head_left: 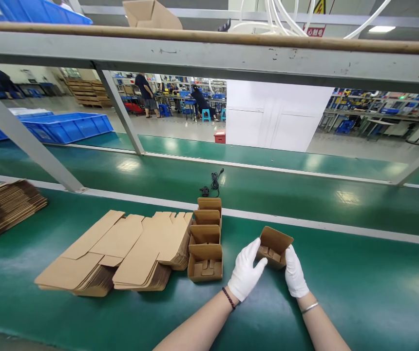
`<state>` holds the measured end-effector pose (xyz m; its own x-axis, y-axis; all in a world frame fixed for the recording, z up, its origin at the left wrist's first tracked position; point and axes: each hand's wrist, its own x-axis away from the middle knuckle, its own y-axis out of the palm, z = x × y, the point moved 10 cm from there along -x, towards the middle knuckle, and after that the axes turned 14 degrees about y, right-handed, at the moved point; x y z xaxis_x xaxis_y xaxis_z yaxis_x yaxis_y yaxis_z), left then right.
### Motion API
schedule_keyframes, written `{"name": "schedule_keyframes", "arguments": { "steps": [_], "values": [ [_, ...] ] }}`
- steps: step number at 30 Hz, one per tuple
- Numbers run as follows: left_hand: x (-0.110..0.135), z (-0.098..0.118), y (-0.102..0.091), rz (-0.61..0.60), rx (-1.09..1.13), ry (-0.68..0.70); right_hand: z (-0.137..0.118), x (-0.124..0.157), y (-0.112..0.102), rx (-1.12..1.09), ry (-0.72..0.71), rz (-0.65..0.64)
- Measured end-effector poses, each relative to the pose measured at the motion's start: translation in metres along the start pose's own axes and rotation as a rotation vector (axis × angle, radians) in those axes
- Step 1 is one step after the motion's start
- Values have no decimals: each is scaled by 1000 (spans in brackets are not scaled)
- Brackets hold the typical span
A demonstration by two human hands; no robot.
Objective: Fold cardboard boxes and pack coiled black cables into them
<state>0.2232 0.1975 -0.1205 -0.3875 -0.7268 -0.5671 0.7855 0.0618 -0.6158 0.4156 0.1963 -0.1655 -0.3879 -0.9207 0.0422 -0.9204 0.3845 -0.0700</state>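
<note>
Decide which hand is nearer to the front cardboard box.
Left. The left hand is just right of the front cardboard box in view, not touching it; the right hand is farther right, beyond the held carton.

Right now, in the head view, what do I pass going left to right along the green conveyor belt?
Stacked flat brown cardboard blanks → fanned piles of flat cardboard blanks → row of four folded cardboard boxes → white-gloved left hand → small folded cardboard box → white-gloved right hand

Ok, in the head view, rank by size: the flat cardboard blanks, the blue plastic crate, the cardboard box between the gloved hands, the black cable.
1. flat cardboard blanks
2. blue plastic crate, though distance makes it look smaller than it is
3. cardboard box
4. black cable
</note>
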Motion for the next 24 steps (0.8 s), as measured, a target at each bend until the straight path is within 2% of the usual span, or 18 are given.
{"name": "schedule_keyframes", "arguments": {
  "steps": [3,6,8,12,16,24],
  "values": [
    [0,0,0,-6,8,-14,-7,3,7,-40,56,-54],
    [0,-1,0,-16,14,-34,-14,5,12,-42,48,-96],
    [0,-2,2,-26,22,-45,-13,4,10,-18,44,-71],
    [0,-3,4,-36,30,-65,-5,2,-4,40,51,62],
    [0,-3,4,-33,26,-62,-7,2,1,30,43,8],
    [1,-1,3,-40,30,-55,-12,4,4,15,45,-20]
  ]
}}
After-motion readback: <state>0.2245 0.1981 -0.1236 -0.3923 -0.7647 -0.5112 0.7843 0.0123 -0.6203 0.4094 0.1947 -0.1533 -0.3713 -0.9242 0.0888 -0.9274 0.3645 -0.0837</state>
